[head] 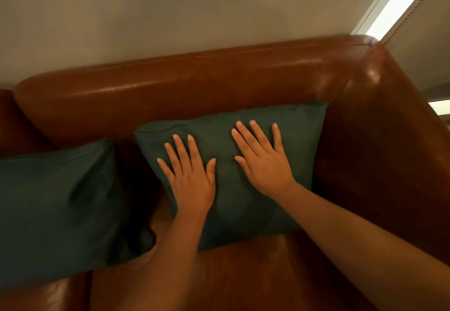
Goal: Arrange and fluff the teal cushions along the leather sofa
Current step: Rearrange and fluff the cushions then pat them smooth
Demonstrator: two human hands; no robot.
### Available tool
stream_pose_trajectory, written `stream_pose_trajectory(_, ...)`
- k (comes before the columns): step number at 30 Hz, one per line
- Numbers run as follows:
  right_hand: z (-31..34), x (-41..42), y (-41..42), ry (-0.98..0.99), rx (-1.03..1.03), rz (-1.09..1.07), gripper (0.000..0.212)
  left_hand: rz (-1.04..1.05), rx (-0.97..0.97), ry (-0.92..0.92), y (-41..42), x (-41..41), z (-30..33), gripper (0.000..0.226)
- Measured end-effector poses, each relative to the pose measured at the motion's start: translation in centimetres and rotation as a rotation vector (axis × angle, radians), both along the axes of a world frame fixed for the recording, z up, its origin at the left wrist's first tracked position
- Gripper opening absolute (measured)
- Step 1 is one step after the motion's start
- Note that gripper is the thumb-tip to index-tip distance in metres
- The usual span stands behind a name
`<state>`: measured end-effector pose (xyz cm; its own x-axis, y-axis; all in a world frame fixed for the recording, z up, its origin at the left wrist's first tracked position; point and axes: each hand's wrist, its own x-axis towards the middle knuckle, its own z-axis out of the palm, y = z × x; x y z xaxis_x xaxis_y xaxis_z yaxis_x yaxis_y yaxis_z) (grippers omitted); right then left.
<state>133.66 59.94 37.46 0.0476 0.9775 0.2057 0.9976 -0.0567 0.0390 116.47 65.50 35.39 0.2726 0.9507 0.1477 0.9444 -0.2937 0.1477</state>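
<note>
— Hands on teal fabric: our left hand (192, 179) and right hand (264, 162) lie flat, palms down, on the front face of the right teal cushion (299, 140), which stands in the corner of the leather sofa (185, 86).

— And the fingers?

— We have them spread wide and straight on both hands, pressing the cloth and gripping nothing. The left hand sits toward the cushion's left half, the right hand a little higher, toward its upper middle. The two hands are near each other but apart.

— Where exactly does the cushion sit?

— We see it leaning back against the sofa's backrest, its right edge touching the armrest (389, 145), its lower edge on the seat.

— Is there another one?

— A second teal cushion (56, 203) stands to our left, also against the backrest. A strip of brown leather shows between the upper parts of the two; lower down our left forearm covers the gap, so we cannot tell whether they touch there. Behind the sofa runs a plain wall (170, 11), with a bright window strip (399, 1) at upper right.
</note>
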Motion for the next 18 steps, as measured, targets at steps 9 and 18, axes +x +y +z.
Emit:
stream_pose_trajectory(9, 0.5, 8.3, -3.2, 0.008, 0.065, -0.283, 0.051, 0.139, 0.052, 0.033, 3.9, -6.0, 2.0, 0.055)
stream_pose_trajectory(18, 1.7, 2.7, -3.2, 0.163, 0.125, -0.051, 0.052, -0.359, 0.083, 0.010, -1.2, 1.1, 3.8, 0.063)
